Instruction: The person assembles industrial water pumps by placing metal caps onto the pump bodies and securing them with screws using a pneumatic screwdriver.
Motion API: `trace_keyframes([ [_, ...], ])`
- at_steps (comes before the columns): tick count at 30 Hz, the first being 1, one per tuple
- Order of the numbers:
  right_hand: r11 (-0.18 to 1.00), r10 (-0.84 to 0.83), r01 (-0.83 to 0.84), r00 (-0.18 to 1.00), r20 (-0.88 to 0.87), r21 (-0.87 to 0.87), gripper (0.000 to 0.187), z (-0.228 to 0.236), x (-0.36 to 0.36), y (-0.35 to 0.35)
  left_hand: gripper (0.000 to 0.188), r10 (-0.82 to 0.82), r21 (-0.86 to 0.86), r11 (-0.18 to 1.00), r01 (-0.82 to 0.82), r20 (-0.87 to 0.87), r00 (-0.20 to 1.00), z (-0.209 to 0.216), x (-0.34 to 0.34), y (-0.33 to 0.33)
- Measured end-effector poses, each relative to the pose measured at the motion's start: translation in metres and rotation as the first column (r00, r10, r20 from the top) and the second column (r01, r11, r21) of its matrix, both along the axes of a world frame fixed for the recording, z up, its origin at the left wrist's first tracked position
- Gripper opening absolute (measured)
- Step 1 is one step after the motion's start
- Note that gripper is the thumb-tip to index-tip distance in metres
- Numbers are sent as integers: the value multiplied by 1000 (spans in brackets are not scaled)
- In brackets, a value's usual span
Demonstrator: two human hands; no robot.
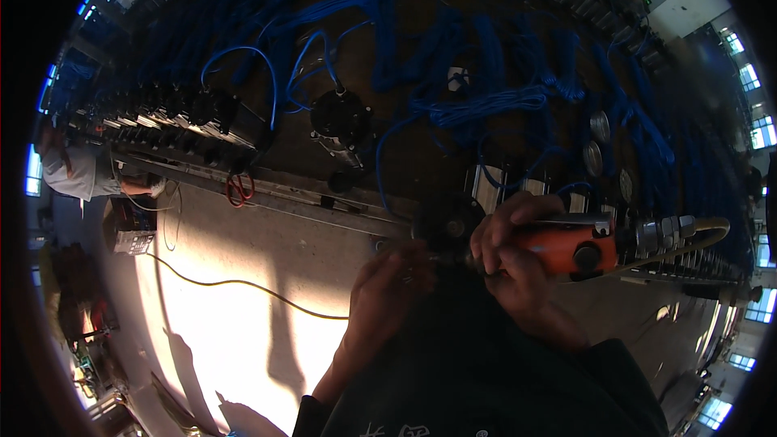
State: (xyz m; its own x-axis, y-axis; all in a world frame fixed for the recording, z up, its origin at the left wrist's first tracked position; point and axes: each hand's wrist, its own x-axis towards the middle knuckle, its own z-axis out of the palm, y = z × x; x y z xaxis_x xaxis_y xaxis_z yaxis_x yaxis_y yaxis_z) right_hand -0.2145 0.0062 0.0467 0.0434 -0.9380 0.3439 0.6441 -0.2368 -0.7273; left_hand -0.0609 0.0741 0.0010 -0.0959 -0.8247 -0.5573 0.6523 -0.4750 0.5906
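Observation:
My right hand point(522, 263) is wrapped round an orange air screwdriver point(558, 247), which lies sideways with its tip toward my left hand. Metal fittings and a hose point(712, 226) come off its right end. My left hand point(388, 287) is at the tool's tip, fingers curled together. They are dark and slightly blurred, so whatever is in them cannot be made out. Just beyond both hands, at the bench edge, sits a round black motor end point(451, 225). Behind it lies a shiny metal cylinder point(487, 186).
Coiled blue cables point(486, 105) cover the dark bench. A black pump-like unit point(340, 117) stands left of centre, beside a row of similar units point(214, 113). Red-handled scissors point(239, 189) hang at the bench edge. A cord point(243, 282) crosses the sunlit floor. Another person point(77, 170) is at far left.

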Motion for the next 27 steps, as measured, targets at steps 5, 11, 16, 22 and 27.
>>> trace_keyframes([
  [5, 1000, -1, 0, 999, 33, 30, 31, -1, -6, 2, 41, -14, 1, 1000, 14, -67, 998, 3, 6, 1],
  [11, 999, 32, -32, 999, 14, 35, 30, 4, 3, 11, 42, -99, -69, 994, 86, -220, 971, -13, 8, 7],
  [16, 997, 71, -71, 997, -36, 6, 31, -1, 3, 14, 40, -204, -277, 916, 290, 301, 931, 0, 1, 6],
  [22, 993, 115, -116, 992, -59, -3, 31, -5, 1, 19, 34, -121, -53, 992, 117, -101, 987, 4, 0, 5],
  [27, 975, 194, -201, 978, -80, -94, 29, -11, -4, 15, 34, -116, -111, 988, 107, -75, 990, 1, 3, 12],
])
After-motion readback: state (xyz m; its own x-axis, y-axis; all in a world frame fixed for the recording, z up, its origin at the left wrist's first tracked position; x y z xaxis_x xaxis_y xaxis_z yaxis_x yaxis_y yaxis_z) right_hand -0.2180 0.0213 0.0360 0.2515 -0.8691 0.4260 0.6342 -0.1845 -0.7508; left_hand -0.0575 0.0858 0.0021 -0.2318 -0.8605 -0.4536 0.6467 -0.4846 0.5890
